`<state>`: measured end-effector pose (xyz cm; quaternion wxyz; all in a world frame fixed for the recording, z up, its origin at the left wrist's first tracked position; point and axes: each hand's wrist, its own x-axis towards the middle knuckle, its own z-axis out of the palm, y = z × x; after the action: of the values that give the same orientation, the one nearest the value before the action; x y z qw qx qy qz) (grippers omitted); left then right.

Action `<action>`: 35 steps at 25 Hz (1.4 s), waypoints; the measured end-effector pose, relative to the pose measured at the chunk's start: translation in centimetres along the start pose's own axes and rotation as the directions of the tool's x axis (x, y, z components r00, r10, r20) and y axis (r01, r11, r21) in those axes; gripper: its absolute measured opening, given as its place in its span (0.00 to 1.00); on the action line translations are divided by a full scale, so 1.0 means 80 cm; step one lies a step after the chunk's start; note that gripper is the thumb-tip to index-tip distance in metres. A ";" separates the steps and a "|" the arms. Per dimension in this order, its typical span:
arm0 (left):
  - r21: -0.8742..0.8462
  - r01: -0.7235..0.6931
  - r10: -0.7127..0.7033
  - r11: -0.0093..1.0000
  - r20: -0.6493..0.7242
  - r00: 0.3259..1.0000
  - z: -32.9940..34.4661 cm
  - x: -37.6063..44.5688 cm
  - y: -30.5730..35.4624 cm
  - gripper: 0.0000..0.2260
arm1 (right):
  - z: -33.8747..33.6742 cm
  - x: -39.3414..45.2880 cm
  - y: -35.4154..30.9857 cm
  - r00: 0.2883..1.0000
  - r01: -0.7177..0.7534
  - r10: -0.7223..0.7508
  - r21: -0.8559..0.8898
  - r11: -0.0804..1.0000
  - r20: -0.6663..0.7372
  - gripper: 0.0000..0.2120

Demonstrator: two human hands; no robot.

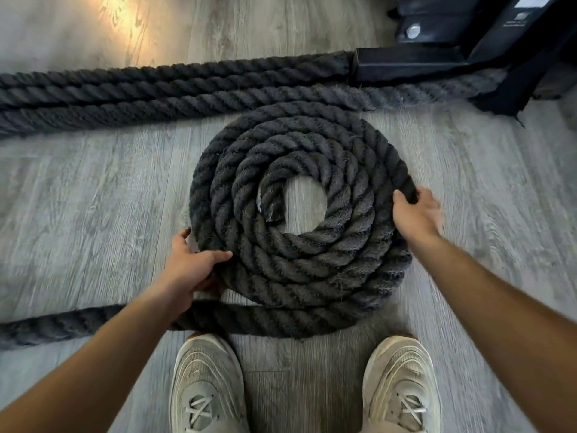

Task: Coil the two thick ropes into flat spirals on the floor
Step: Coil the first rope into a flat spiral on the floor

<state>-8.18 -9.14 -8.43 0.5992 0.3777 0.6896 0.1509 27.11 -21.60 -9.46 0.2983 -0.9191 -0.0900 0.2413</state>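
Note:
A thick black twisted rope lies in a flat spiral [299, 210] of several turns on the grey wood floor, its cut end at the open centre. My left hand [190, 270] grips the spiral's outer turn at the lower left, thumb on top. My right hand [416, 214] grips the outer turn at the right edge. The rope's loose tail [62, 326] runs off to the left along the floor in front of my feet. Further rope lengths [140, 89] lie straight side by side beyond the spiral.
A black metal equipment base [437, 60] with a bolt stands at the back right, and the straight ropes reach it. My two pale sneakers [206, 385] stand just below the spiral. Grey plank floor [78, 198] lies on both sides.

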 end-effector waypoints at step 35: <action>0.346 -0.311 0.334 0.885 -0.007 0.943 -0.007 0.091 0.065 0.24 | 0.020 -0.140 0.076 0.989 -0.093 0.112 0.171 0.981 -0.100 0.31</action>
<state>-6.90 -0.41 -10.04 0.4684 0.5793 0.6524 0.1394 16.72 -29.16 -9.77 0.3655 -0.9063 -0.0056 0.2122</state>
